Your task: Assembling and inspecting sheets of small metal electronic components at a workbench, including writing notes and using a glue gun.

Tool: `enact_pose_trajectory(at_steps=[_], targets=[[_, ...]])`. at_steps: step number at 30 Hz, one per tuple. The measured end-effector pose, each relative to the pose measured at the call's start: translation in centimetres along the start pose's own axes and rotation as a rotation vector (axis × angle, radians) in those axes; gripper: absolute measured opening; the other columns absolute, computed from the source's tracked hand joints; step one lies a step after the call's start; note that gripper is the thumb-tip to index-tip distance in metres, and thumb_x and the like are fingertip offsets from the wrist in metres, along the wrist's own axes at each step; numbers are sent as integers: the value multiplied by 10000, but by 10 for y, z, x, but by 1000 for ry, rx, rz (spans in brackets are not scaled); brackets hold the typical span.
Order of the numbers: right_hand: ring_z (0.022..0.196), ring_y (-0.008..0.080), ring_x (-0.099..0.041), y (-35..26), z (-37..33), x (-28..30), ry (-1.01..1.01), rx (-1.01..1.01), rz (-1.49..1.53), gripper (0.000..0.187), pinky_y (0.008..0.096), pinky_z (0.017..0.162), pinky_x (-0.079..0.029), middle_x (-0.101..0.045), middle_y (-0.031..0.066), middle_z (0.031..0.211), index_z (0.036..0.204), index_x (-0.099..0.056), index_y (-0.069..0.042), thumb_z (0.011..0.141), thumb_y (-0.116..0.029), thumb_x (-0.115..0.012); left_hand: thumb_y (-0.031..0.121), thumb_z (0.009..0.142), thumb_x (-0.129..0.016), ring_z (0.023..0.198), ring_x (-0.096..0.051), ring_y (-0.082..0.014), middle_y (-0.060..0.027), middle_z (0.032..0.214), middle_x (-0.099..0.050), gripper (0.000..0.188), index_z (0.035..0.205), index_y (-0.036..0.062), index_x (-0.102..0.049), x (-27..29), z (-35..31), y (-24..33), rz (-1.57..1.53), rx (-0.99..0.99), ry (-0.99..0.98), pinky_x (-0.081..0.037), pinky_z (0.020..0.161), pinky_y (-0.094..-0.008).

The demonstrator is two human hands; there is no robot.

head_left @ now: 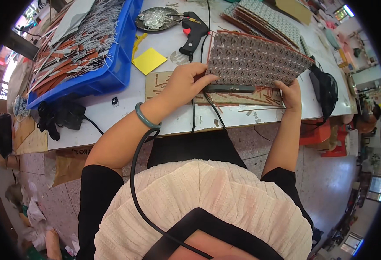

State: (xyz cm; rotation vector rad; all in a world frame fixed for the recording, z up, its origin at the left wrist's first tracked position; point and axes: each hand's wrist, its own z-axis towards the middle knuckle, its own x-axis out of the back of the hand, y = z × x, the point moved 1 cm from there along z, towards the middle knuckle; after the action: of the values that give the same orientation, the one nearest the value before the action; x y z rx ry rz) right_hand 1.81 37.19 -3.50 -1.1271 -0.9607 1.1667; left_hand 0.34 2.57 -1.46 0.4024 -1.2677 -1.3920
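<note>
My left hand (186, 82) grips the left edge of a fanned stack of patterned grey-and-red card sheets (255, 58), held over the white table (125, 112). My right hand (291, 93) holds the same stack at its lower right corner. A green bangle (145, 117) sits on my left wrist. Under the stack lies a brown cardboard mat (160, 84) strewn with thin red strips.
A black glue gun (192, 32) lies beyond my left hand, its cable running off the table's front edge. A yellow square pad (149, 60), a round metal dish (156, 18), a blue crate of strips (108, 65) and more patterned sheets (264, 19) stand around.
</note>
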Motion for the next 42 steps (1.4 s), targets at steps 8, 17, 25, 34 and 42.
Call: enact_pose_trajectory(at_steps=[8, 17, 25, 34, 42], targets=[[926, 221, -601, -7, -9, -8, -8, 17, -81, 503, 327, 857, -455, -619, 105, 1029, 1100, -538, 25, 646, -50, -742, 194, 800, -661, 538, -437, -121, -92, 601, -483, 289, 729, -58, -539, 5, -2, -3, -22, 38, -21, -361, 505, -287], [927, 206, -593, 3, 11, -7, -82, -104, 34, 513, 324, 856, -458, -602, 121, 1047, 1146, -485, 54, 696, -43, -711, 220, 818, -646, 534, -407, -92, -57, 537, -455, 331, 662, -30, -494, -6, 2, -34, -160, 190, 79, -355, 489, -281], [842, 256, -638, -13, 4, -30, -133, -133, 64, 472, 376, 764, -531, -618, 169, 983, 1118, -479, 63, 695, -2, -677, 228, 811, -657, 572, -469, -67, -19, 606, -501, 288, 718, -4, -516, 13, 2, -20, -236, 177, 33, -416, 532, -261], [740, 167, -618, -26, 5, -78, -234, -185, 10, 515, 280, 608, -511, -636, 83, 915, 1094, -525, 2, 631, 7, -750, 129, 720, -739, 883, -593, -146, -106, 986, -638, 444, 1081, -59, -561, 60, -5, -4, -315, 189, -121, -468, 802, -285], [906, 187, -593, -25, -4, -73, -248, -118, -120, 585, 324, 810, -477, -616, 74, 994, 1128, -512, 0, 599, 9, -760, 87, 729, -717, 898, -586, -159, -105, 1006, -632, 424, 1089, -56, -545, 64, -10, 3, -264, 266, -176, -465, 812, -288]])
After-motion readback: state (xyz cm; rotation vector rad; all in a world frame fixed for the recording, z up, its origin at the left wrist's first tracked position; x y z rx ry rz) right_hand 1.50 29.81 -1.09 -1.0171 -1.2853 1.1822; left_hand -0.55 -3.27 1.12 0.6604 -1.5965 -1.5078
